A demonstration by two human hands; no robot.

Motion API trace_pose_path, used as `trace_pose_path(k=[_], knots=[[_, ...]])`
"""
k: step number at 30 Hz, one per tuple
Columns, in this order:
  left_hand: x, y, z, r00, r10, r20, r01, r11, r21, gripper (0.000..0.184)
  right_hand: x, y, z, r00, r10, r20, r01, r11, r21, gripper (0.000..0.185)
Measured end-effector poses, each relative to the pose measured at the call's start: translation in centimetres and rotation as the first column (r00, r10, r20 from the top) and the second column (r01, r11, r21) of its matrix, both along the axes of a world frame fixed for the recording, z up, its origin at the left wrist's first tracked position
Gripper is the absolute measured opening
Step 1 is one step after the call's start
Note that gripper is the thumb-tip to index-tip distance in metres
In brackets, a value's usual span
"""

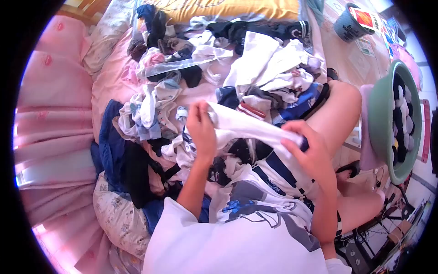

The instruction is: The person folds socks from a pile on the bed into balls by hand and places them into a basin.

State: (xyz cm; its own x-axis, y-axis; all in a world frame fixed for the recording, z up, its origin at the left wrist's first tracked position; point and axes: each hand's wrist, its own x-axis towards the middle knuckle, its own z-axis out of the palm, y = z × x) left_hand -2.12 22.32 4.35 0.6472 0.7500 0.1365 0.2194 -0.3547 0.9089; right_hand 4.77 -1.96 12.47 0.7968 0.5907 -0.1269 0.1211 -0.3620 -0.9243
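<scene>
A long white sock is stretched between my two hands above the bed, slightly blurred. My left hand pinches one end of it, fingers closed. At the other end, my right hand grips it near a dark patch at the fingers. Below and beyond lies a heap of mixed socks and small garments, in white, grey, blue and black. White garments form a larger pile ahead on the right. Several layers in these heaps are hidden.
A green basin on my right holds rolled black, white and grey socks. A dark bin stands at the far right. Pink curtains hang on the left. Dark blue and black clothes lie by a floral pillow.
</scene>
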Motion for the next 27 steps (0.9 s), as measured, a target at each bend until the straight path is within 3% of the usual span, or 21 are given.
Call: trace_pose_path(k=[1, 3, 4, 8, 9, 11, 12, 13, 15, 17, 20, 22, 25, 26, 27], knots=[[0.2, 2.0, -0.4, 0.999, 0.043, 0.033, -0.044, 0.999, 0.028, 0.023, 0.6, 1.5, -0.4, 0.998, 0.01, 0.065, -0.013, 0.999, 0.037, 0.022], [0.3, 6.1, -1.4, 0.998, 0.054, 0.042, -0.055, 0.998, 0.018, 0.023, 1.5, 4.3, -1.9, 0.991, -0.04, -0.126, 0.066, 0.976, 0.206, 0.023], [0.6, 7.8, -2.0, 0.996, 0.067, 0.063, -0.061, 0.995, -0.084, 0.02, 2.0, 5.3, -3.1, 0.973, -0.029, -0.228, 0.097, 0.951, 0.293, 0.019], [-0.7, 11.9, -3.4, 0.996, 0.062, 0.058, -0.041, 0.95, -0.311, 0.019, 1.6, 8.5, -5.9, 0.957, -0.138, -0.254, 0.203, 0.947, 0.25, 0.015], [-1.6, 12.8, -3.9, 0.996, 0.066, 0.054, -0.046, 0.95, -0.31, 0.019, 1.0, 8.7, -6.4, 0.965, -0.127, -0.229, 0.181, 0.956, 0.23, 0.014], [-3.7, 13.7, -4.7, 0.979, -0.072, -0.189, 0.07, 0.997, -0.015, 0.034, -0.1, 8.8, -7.4, 0.959, -0.115, -0.26, 0.164, 0.971, 0.175, 0.014], [-4.5, 13.6, -4.9, 0.953, -0.125, -0.277, 0.104, 0.99, -0.091, 0.043, -0.6, 8.8, -7.7, 0.961, -0.105, -0.254, 0.146, 0.978, 0.15, 0.014], [-4.9, 13.6, -5.6, 0.952, -0.124, -0.28, 0.101, 0.99, -0.093, 0.043, -0.8, 8.9, -8.1, 0.961, -0.104, -0.257, 0.145, 0.978, 0.148, 0.014], [-5.8, 13.1, -6.8, 0.894, -0.249, -0.373, 0.253, 0.967, -0.038, 0.04, -1.5, 8.9, -8.2, 0.964, -0.082, -0.255, 0.116, 0.986, 0.122, 0.013], [-5.8, 12.6, -7.4, 0.918, -0.255, -0.302, 0.27, 0.963, 0.008, 0.038, -1.7, 9.2, -7.7, 0.963, -0.09, -0.253, 0.125, 0.985, 0.123, 0.012], [-5.0, 11.6, -6.1, 0.909, -0.19, -0.371, 0.244, 0.964, 0.105, 0.034, -1.5, 9.4, -7.2, 0.972, -0.077, -0.224, 0.107, 0.986, 0.126, 0.011], [-4.3, 11.1, -4.6, 0.918, -0.151, -0.366, 0.135, 0.988, -0.069, 0.031, -1.5, 9.3, -6.9, 0.969, -0.083, -0.231, 0.114, 0.986, 0.125, 0.011], [-3.6, 9.3, -1.4, 0.959, -0.033, -0.282, 0.02, 0.999, -0.049, 0.026, -1.7, 9.0, -6.2, 0.968, -0.098, -0.23, 0.132, 0.982, 0.137, 0.012], [-3.5, 8.5, -0.5, 0.985, -0.039, -0.166, 0.023, 0.995, -0.1, 0.024, -1.9, 8.9, -5.8, 0.97, -0.105, -0.22, 0.14, 0.979, 0.15, 0.013], [-3.5, 7.5, 0.7, 0.986, -0.045, -0.163, 0.029, 0.995, -0.101, 0.024, -2.1, 8.8, -5.1, 0.97, -0.111, -0.217, 0.145, 0.978, 0.149, 0.013]])
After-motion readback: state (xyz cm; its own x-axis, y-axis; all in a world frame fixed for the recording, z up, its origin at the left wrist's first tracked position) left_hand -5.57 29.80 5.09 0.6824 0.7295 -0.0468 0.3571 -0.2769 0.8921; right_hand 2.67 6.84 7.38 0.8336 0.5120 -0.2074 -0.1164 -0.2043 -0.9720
